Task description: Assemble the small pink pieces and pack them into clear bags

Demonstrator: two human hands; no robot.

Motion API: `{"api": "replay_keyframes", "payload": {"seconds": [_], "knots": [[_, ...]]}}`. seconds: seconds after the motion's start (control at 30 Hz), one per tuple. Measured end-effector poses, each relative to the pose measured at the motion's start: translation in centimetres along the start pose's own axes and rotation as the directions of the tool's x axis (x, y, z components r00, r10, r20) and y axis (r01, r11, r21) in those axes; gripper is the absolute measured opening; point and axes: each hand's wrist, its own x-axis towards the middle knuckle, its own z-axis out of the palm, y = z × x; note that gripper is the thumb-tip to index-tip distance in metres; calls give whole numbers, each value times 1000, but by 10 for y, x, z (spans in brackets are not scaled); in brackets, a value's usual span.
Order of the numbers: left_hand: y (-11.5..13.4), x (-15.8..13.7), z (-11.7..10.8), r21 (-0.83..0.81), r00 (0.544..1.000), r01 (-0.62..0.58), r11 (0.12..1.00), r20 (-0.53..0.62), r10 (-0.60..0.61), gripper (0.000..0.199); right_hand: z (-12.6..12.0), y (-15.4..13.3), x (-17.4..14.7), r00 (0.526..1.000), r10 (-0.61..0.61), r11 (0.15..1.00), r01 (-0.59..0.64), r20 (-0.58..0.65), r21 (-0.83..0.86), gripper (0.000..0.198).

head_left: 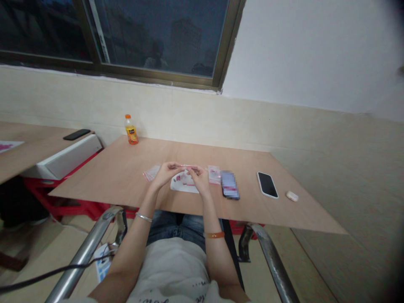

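My left hand [168,173] and my right hand [199,176] meet above the table, fingers pinched on a thin pinkish piece [188,166] stretched between them. It is too small to tell its kind. Below the hands lies a white sheet [176,186] with small dark pink bits on it, partly covered by my right hand. A clear plastic bag with a pink edge [151,173] lies beside my left hand. Another clear bag [214,175] with pinkish contents lies just right of my right hand.
A phone [230,185] with a lit, blurred screen, a white-edged phone [267,185] and a white earbud case [292,196] lie to the right. An orange juice bottle [131,131] stands at the back left. Metal armrests [85,248] flank me; a cable [57,269] runs at lower left.
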Motion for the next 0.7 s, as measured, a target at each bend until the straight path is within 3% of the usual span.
{"api": "replay_keyframes", "payload": {"seconds": [0.13, 0.33, 0.7], "knots": [[0, 0, -4, 43, 1000, -7, 999, -21, 8, 24, 0, 0, 0, 1000, 3, 1000, -3, -4, -2, 33], [-2, 0, -3, 89, 999, -34, 995, 0, 34, 21, -1, -5, 0, 996, -19, 999, 16, 86, 32, 26], [-7, 3, 3, 136, 998, -51, 989, -31, 56, 24, -3, 3, 5, 998, -45, 999, 45, 52, 18, 26]]}}
